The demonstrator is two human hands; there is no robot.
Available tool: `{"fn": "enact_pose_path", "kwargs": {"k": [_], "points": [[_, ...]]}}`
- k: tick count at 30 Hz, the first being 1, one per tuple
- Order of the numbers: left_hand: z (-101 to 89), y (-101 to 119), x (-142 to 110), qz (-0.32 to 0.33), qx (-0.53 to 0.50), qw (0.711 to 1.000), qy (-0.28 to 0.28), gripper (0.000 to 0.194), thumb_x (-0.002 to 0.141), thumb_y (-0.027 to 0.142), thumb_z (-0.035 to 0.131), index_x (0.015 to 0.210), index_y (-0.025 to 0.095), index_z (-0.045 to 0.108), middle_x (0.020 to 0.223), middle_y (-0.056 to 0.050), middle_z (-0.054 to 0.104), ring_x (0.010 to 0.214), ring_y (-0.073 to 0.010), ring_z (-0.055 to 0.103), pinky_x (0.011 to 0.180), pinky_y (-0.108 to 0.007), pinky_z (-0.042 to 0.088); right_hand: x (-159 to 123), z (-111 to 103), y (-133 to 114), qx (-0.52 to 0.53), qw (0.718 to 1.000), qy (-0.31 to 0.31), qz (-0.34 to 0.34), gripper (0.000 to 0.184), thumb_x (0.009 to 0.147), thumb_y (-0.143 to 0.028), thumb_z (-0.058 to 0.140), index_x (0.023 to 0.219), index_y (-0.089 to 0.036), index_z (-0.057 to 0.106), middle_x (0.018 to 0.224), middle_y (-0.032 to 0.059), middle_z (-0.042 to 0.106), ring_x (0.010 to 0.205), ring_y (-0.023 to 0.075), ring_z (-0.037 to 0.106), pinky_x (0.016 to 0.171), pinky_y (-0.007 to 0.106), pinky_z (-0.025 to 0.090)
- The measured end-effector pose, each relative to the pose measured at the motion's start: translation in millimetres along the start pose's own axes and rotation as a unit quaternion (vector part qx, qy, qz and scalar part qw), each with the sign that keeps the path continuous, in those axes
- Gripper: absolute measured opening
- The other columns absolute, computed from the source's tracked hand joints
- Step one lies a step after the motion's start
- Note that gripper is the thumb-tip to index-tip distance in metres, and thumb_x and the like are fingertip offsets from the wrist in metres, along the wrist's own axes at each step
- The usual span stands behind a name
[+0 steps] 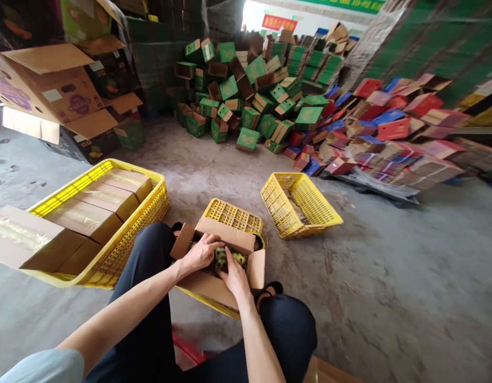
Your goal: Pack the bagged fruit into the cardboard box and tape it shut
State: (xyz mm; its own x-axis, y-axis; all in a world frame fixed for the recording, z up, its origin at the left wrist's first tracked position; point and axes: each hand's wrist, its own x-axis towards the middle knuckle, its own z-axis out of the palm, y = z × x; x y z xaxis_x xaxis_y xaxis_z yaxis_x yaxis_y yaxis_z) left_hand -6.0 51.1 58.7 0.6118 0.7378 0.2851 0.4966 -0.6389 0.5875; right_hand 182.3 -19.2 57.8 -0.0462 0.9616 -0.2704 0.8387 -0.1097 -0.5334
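Between my knees stands a cardboard box (220, 290) with its flaps folded out, on an upturned yellow crate (234, 213). Inside lie round, mottled dark green and yellow-green pieces (221, 259), which look like fruit; their exact kind is too small to tell. My left hand (202, 252) reaches in from the left, its fingers bent together at the left side of the pieces; what they pinch is hidden. My right hand (235, 275) lies over the right side, fingers stretched out and thumb apart, touching the pieces.
On the left, a long yellow crate (146, 213) holds several taped cardboard boxes (90, 215). Another yellow crate (310, 213) stands ahead right with something pale inside. Green cartons (248, 138) and red and blue cartons (393, 128) are heaped behind. Large open boxes (66, 101) stack up at far left.
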Motion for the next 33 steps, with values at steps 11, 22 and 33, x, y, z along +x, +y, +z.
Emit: {"fn": "enact_pose_path", "kwargs": {"k": [11, 22, 33], "points": [[0.2, 8, -2, -0.21, -0.236, 0.948, 0.031, 0.044, 0.102, 0.049, 0.053, 0.132, 0.022, 0.07, 0.129, -0.012, 0.073, 0.124, -0.03, 0.067, 0.115, -0.039, 0.045, 6, -10, 3, 0.026, 0.987, 0.157, -0.023, 0.045, 0.097, -0.019, 0.061, 0.142, -0.017, 0.066, 0.121, 0.0151, 0.079, 0.109, 0.0294, 0.076, 0.1, 0.037, 0.058], [33.1, -6, -6, -0.364, -0.433, 0.823, -0.046, 0.094, 0.071, 0.059, 0.087, 0.149, 0.018, 0.052, 0.128, -0.015, 0.068, 0.114, -0.0303, 0.068, 0.091, -0.038, 0.056, 17, -9, 22, 0.09, 0.987, 0.093, -0.098, 0.04, 0.087, -0.008, 0.053, 0.108, -0.022, 0.084, 0.107, 0.0058, 0.082, 0.101, 0.0214, 0.078, 0.096, 0.031, 0.06], [31.7, 4, -10, -0.321, -0.403, 0.855, -0.057, 0.086, 0.064, 0.048, 0.092, 0.137, 0.018, 0.058, 0.117, -0.009, 0.069, 0.107, -0.0271, 0.064, 0.09, -0.034, 0.051, 18, -4, 32, -0.05, 0.989, 0.139, 0.023, 0.062, 0.08, 0.002, 0.05, 0.137, -0.014, 0.069, 0.139, 0.0188, 0.067, 0.131, 0.0319, 0.062, 0.114, 0.045, 0.047]]}}
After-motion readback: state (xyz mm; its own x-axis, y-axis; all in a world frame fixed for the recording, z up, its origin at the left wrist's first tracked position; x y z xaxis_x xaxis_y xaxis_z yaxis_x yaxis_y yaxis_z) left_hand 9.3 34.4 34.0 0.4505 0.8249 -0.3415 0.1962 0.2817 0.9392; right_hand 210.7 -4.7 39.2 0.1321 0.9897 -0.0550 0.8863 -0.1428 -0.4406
